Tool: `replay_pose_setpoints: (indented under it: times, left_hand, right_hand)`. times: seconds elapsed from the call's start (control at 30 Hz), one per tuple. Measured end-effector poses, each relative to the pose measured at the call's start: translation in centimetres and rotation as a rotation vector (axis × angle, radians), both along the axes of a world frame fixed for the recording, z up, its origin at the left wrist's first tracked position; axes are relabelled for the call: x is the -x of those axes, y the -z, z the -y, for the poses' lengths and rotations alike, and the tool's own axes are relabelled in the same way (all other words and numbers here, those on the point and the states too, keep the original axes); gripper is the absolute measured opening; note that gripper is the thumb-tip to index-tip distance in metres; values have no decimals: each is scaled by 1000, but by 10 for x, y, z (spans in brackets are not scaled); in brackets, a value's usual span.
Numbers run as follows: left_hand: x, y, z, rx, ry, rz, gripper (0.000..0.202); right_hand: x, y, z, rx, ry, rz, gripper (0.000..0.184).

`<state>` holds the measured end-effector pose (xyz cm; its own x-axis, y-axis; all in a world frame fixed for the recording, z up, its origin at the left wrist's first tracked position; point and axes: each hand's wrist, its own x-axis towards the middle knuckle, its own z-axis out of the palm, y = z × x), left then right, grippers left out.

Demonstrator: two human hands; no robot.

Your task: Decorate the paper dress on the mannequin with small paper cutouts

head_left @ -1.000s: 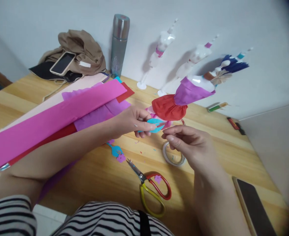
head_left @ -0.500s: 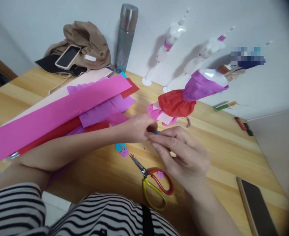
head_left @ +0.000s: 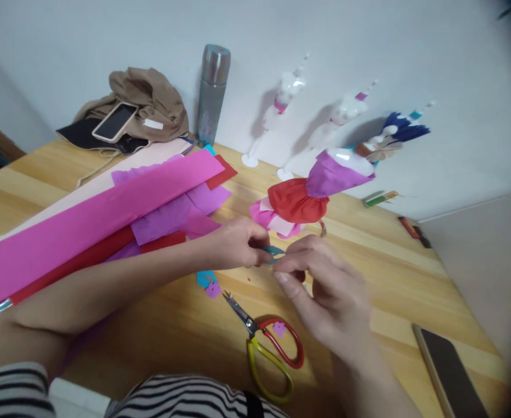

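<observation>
A small blue paper piece point(head_left: 274, 250) is pinched between my two hands over the middle of the table. My left hand point(head_left: 241, 242) is closed on its left end, and the fingers of my right hand point(head_left: 331, 284) hold its right end; its full shape is hidden by the fingers. Below my hands lie scissors point(head_left: 249, 325) with one red and one yellow handle, blades slightly apart. A purple paper flower point(head_left: 279, 330) lies within the red handle. Left of the blades, another purple flower point(head_left: 212, 289) overlaps a blue paper scrap point(head_left: 205, 278).
Pink, purple and red paper sheets point(head_left: 102, 203) pile up on the left. A small dress form point(head_left: 299, 200) in red and purple paper stands beyond my hands. Behind are a thermos point(head_left: 214, 93), white stands and a brown cloth bag point(head_left: 148, 104). A phone point(head_left: 450, 371) lies at right.
My fingers have parted slightly, and more of the blue paper shows between them. The camera view has tilted upward, so the table things appear lower.
</observation>
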<state>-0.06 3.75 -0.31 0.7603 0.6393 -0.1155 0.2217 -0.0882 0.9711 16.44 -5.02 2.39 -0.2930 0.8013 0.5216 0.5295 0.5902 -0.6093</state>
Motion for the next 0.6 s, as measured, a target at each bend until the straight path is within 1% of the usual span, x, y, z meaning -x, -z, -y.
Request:
replay_pose_setpoints:
  times: [0.07,0.13,0.17,0.23,0.3,0.47,0.6]
  left_hand:
    - [0,-2,-1,128,-14,123,23]
    - [0,-4,0,209,-47,211,19]
    - [0,-5,1,236,-61,237,20]
    - [0,-8,4,272,-73,263,21]
    - [0,-10,6,289,-73,270,21]
    - [0,-14,9,303,-72,264,16]
    - [0,-16,8,263,-94,253,14]
  right_hand:
    - [-9,-2,-1,21,117,-173,17]
    - [-18,-2,-3,24,237,-326,15]
    - [-22,-2,-4,31,277,-376,14]
    - [-25,0,-8,66,323,-407,11]
    - [-25,3,-11,119,330,-384,10]
    - [-21,7,-15,267,244,-392,9]
    - [-21,6,-13,328,213,-424,10]
